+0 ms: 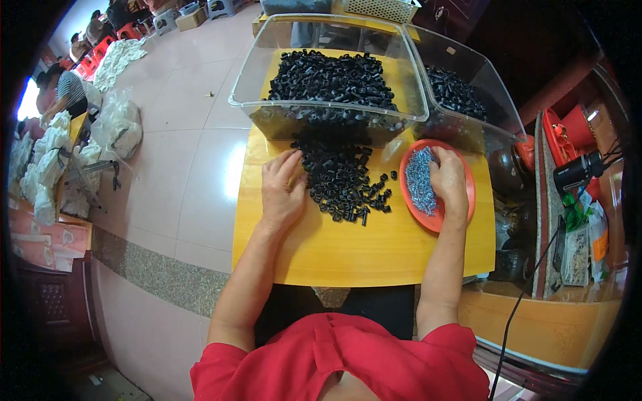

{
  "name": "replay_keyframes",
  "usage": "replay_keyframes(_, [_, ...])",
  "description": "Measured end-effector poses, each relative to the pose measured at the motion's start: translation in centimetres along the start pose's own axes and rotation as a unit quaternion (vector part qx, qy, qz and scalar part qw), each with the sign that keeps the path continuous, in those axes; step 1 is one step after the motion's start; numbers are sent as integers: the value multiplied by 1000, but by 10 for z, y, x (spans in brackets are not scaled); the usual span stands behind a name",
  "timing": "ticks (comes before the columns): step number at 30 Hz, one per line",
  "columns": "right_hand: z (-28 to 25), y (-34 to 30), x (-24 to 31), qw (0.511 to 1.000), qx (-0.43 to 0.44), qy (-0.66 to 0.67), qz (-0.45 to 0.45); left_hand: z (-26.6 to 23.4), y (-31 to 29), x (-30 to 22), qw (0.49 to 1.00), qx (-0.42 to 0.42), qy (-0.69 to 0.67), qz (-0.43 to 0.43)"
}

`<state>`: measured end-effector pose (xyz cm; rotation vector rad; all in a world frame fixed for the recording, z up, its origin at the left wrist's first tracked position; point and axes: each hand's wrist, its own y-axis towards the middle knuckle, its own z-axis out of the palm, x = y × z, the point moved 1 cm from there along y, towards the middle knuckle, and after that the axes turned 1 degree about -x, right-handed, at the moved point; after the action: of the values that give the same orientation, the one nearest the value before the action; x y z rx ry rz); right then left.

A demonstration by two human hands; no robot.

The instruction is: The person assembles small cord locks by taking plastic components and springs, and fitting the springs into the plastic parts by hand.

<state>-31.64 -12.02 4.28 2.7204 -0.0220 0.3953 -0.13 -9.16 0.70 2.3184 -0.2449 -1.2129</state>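
A loose pile of small black plastic pieces [338, 180], some short and ring-like, some longer, lies on the yellow tabletop [321, 257]. At the pile's left edge rests my left hand [282, 188], its thumb and fingers bent and apart against the pieces. To the right stands a red oval dish [431, 222] with a heap of small silvery screws [420, 180]. My right hand [449, 177] reaches over the dish's right side, fingers drawn together and down at the screws. What its fingertips pinch is hidden.
Behind the pile stands a large clear plastic bin [328, 117] of black pieces, with a second clear bin [461, 93] of them at its right. A black cable [518, 304] hangs at the right by a cluttered shelf. People sit among white bundles [47, 167] at far left.
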Motion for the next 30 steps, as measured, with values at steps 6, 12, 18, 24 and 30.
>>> replay_keyframes(6, [0,-4,5,998,32,44,17,1,1,-8,993,55,79,71])
replay_keyframes(12, [-5,-6,0,990,34,123,55,5,0,-6,993,65,39,85])
replay_keyframes(18, [-16,-9,-11,991,3,127,37,0,-1,-8,995,66,-30,67])
replay_keyframes(24, [-13,-10,-15,984,130,114,47,2,-1,-7,995,61,-83,14])
replay_keyframes(30, [-17,-9,-20,965,109,227,75,-2,-2,2,990,42,-126,-39])
